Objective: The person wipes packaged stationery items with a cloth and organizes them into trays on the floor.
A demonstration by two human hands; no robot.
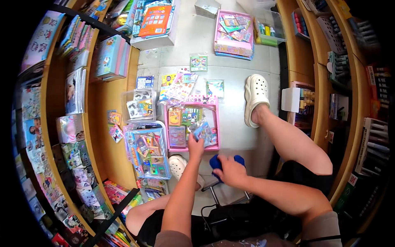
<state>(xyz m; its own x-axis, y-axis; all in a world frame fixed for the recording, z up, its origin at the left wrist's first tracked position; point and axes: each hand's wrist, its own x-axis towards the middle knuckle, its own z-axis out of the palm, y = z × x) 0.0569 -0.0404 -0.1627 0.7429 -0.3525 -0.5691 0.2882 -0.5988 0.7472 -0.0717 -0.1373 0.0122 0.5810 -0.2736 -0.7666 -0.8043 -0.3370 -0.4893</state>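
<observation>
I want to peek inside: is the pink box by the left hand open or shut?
Open: packets show inside the pink box, and the left hand holds a blue packet over it.

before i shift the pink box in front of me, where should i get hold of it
The pink box is probably best taken by its right rim, coming from the right: that wall runs straight beside bare floor, while the blue tray and clear container crowd its left and loose packets lap its far left corner.
</observation>
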